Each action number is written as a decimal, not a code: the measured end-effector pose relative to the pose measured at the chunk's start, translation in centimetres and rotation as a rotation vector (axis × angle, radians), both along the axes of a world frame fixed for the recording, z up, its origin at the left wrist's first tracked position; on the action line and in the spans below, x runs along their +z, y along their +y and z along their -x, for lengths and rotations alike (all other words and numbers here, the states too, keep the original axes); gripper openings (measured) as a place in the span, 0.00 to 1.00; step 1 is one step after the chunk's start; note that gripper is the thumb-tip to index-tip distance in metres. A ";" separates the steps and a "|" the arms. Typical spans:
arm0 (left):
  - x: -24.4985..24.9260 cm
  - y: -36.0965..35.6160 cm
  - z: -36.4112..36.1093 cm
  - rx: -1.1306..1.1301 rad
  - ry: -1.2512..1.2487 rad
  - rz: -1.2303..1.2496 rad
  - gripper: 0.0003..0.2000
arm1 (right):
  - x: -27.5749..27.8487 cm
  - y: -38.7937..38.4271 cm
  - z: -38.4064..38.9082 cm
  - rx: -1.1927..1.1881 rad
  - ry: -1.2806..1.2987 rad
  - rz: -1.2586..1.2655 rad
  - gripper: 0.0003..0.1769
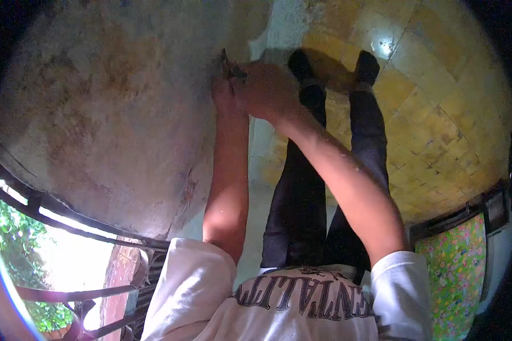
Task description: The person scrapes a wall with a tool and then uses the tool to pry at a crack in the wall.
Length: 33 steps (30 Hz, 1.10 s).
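Both my arms reach up and away from me, and the hands meet near the top centre, close to the stained grey wall [113,113]. My left hand [226,95] is closed, with its fingers around a small dark object [231,67] too dim to name. Right against it, my right hand [267,88] is also closed, its fingers bent towards the same dark object. What the right fingers grip is hidden by the hand and by shadow.
Yellowish floor tiles [426,131] spread out on the right, under my dark-socked feet. At the lower left, a metal railing [79,294] stands before bright daylight and green leaves. A green flowered cloth [452,273] hangs at the lower right.
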<state>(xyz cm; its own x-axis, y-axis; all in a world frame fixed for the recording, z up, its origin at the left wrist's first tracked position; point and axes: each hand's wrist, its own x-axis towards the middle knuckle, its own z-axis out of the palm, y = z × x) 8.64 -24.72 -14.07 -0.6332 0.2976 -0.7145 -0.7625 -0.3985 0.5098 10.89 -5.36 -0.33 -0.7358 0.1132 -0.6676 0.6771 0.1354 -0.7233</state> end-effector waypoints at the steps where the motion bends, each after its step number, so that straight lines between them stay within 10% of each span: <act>1: -0.6 0.4 0.1 -0.008 0.010 0.005 0.13 | -0.6 0.5 0.1 0.035 0.014 -0.030 0.18; 11: -2.2 2.4 0.4 -0.036 0.092 -0.144 0.14 | -1.7 0.7 0.3 -0.034 -0.103 -0.026 0.21; 16: -2.6 4.3 1.5 -0.166 -0.064 0.654 0.15 | -3.6 -0.2 -0.8 -0.071 -0.033 -0.067 0.20; 20: 11.2 10.2 0.7 -0.060 -0.032 0.492 0.15 | 2.6 1.8 -2.9 -0.164 0.146 0.015 0.17; 33: 32.0 13.5 -4.2 -0.445 0.026 0.305 0.11 | 16.4 6.2 -12.2 -0.263 0.309 0.208 0.12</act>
<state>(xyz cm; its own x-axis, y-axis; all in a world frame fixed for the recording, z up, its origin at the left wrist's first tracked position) 12.89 -11.22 17.88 -0.5116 0.3225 -0.7964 -0.8096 0.1296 0.5726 23.05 0.80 16.05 -0.8682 0.2096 -0.4498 0.4172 -0.1822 -0.8903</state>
